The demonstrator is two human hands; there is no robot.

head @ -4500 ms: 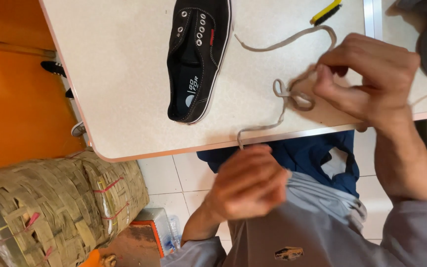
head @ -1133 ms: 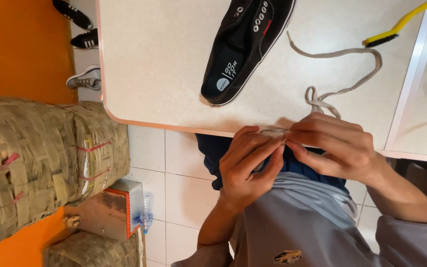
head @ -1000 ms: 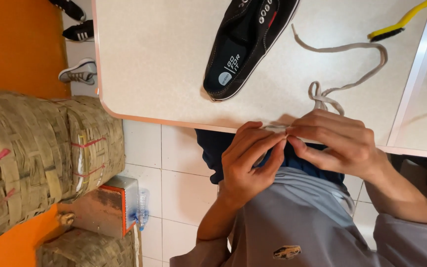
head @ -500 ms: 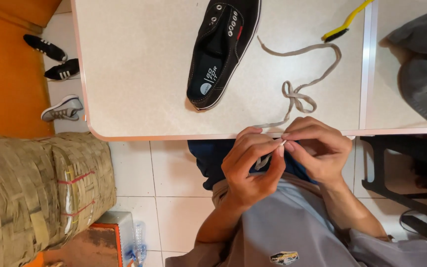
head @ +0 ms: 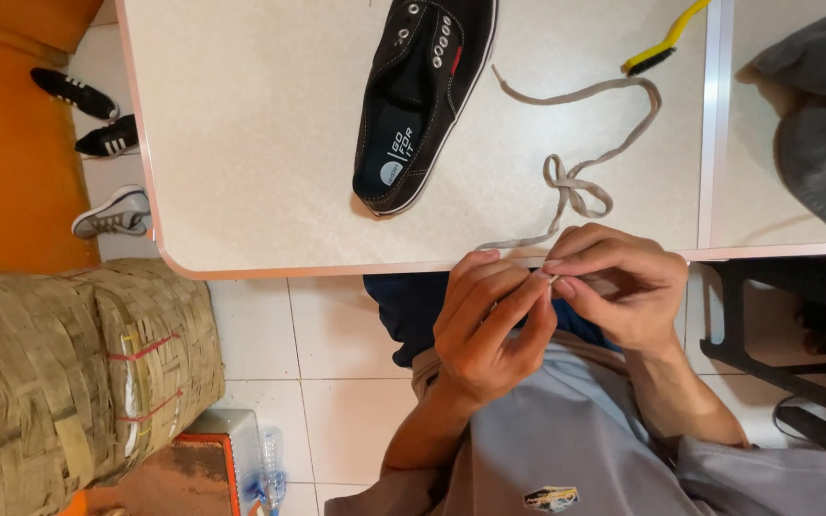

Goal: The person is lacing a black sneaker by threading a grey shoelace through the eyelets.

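Both hands meet just off the tabletop's near edge, the left hand and right hand pinching one tip of the grey shoelace between their fingertips; the lace runs from that pinch up over the edge, loops in a loose knot close to the hands, then curves toward the far edge. One black shoe lies apart from the hands, further in; a yellow brush rests by the far edge.

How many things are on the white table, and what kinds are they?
Black lace-less shoe: 1
Grey shoelace, one end pinched by the left hand and right hand: 1
Yellow-handled brush: 1
Total on the white table: 3
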